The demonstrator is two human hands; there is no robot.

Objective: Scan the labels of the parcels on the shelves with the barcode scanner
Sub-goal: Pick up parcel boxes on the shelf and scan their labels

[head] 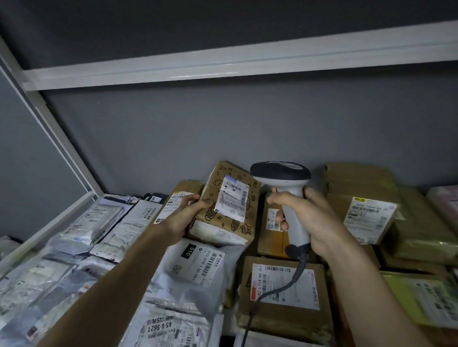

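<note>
My left hand [186,213] grips the left edge of a brown cardboard box with cartoon drawings [228,207], tilted up so its white barcode label [232,200] faces me. My right hand [308,217] holds a white barcode scanner with a dark head [284,185] by its handle, just right of the box. Its grey cable [273,294] hangs down over the parcels. The scanner's head points away toward the back wall, level with the box's top.
The shelf holds many parcels: white and grey mailer bags [190,270] on the left and front, taped brown boxes [283,289] at centre, and wrapped boxes [371,217] at right. A white shelf frame [47,219] runs along the left; another shelf beam [226,66] crosses above.
</note>
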